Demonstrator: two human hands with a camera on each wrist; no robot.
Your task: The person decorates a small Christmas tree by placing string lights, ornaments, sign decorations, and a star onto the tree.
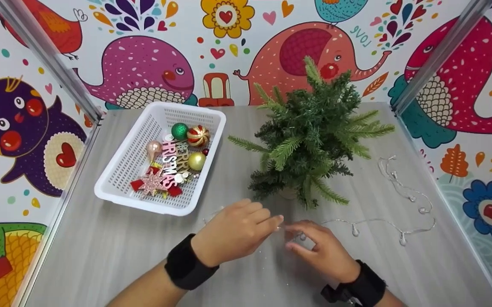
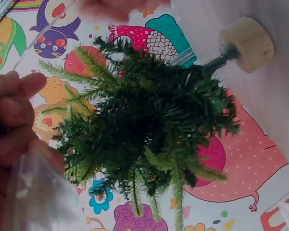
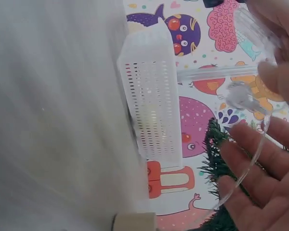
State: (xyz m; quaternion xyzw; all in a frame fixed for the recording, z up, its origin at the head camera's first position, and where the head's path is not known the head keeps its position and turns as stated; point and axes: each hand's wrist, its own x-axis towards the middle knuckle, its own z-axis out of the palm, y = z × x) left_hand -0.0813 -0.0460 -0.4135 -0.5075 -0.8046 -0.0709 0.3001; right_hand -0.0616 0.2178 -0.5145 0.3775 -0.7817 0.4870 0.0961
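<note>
My left hand (image 1: 243,230) grips a clear part of a string of lights (image 1: 355,230), with its fingers curled in front of the small tree. In the left wrist view, a clear plastic piece (image 2: 38,197) shows at that hand, blurred. Just to the right, my right hand (image 1: 329,251) is held with thumb and fingers apart. The clear wire (image 3: 250,166) runs across its loosely spread fingers in the right wrist view, and a clear bulb (image 3: 241,96) hangs near their tips. The green artificial tree (image 1: 314,123) stands upright on a round wooden base (image 2: 250,43).
A white perforated basket (image 1: 143,207) at the left holds ornaments, among them a green ball (image 1: 179,131), a glittery pink star (image 1: 152,182) and a Christmas sign (image 1: 169,164). The rest of the light string trails over the table right of the tree. Patterned walls enclose the table.
</note>
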